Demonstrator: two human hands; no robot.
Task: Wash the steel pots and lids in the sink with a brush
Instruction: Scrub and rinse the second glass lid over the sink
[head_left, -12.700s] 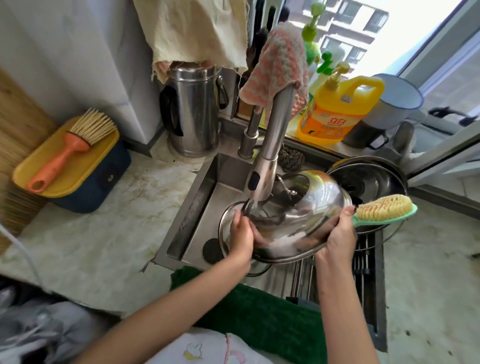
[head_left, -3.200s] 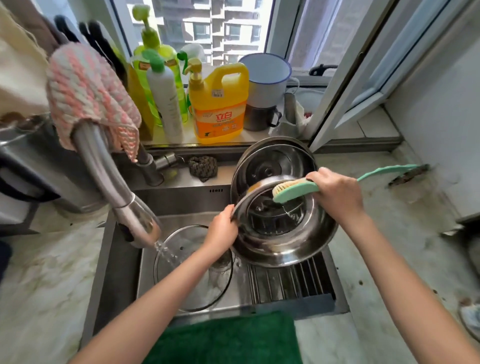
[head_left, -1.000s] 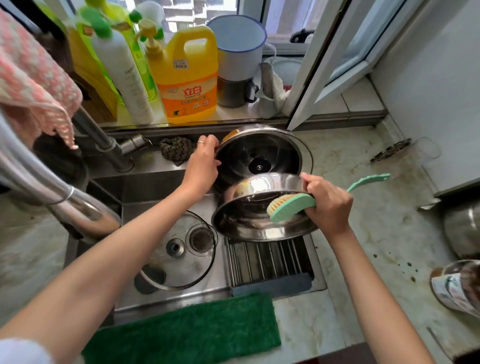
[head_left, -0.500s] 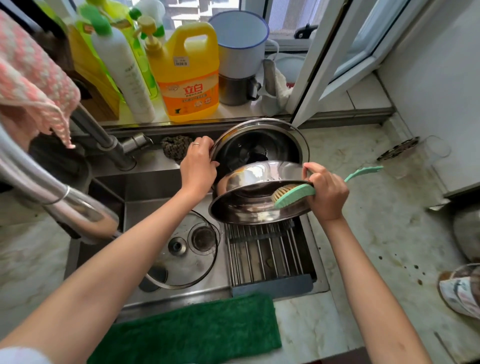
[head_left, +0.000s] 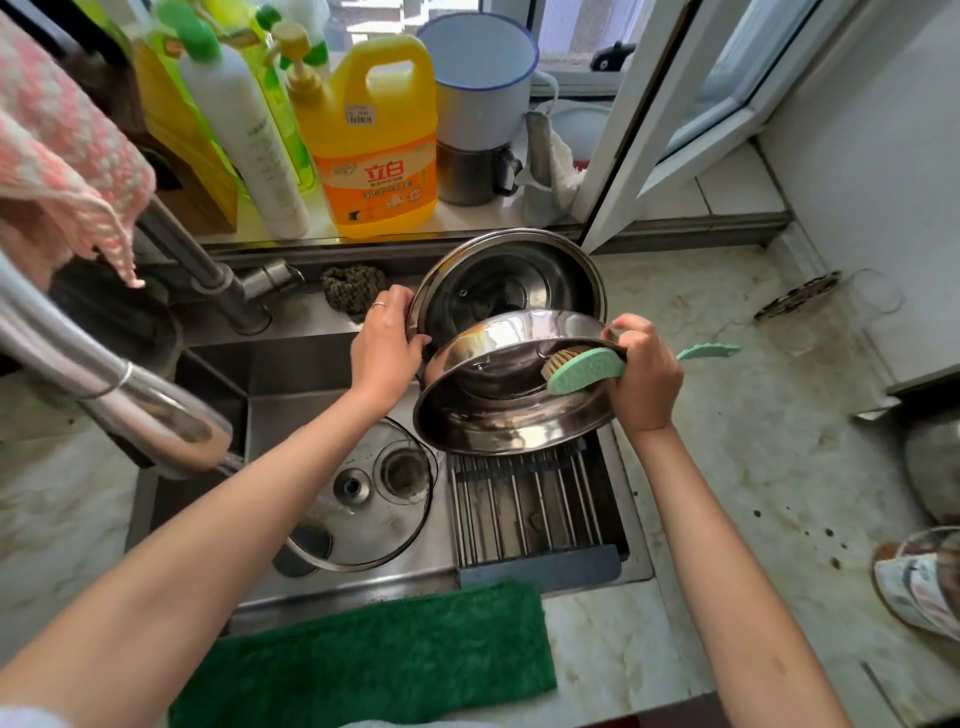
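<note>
Far left: a curved faucet (head_left: 130, 405) under a pink knitted cloth (head_left: 57, 156), reaching over the sink (head_left: 291, 364). On the sink floor, a glass lid (head_left: 363, 514) lying flat. Left hand (head_left: 387, 348) curled over the left rim of a steel pot (head_left: 514, 280) propped at the back of the sink. Just in front, a tilted steel lid (head_left: 498, 415), hollow side up, above the drain rack (head_left: 524, 509). Right hand (head_left: 647, 374) wrapped tight round a green brush (head_left: 587, 366), bristles against the lid's inside.
</note>
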